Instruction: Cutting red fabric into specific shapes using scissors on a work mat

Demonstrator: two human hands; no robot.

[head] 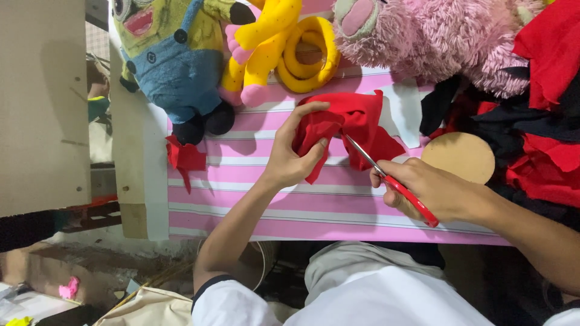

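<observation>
Pink-striped cloth covers the counter [272, 208], with plush toys [175, 60] along its far edge. Near the middle, the left hand [289, 158] pinches a folded red fabric piece [353, 124] in a closed grip. The right hand [432, 192] grips red-handled scissors [393, 181], blades touching the fabric.

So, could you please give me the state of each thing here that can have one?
red fabric piece: bunched, pinched in the left hand.
scissors: gripped in the right hand, blades at the fabric's edge, nearly closed.
red scrap: lying loose on the striped table.
round brown disc: lying flat beside the fabric pile.
yellow and blue plush toy: lying on the table.
pink plush toy: lying at the far edge.
</observation>
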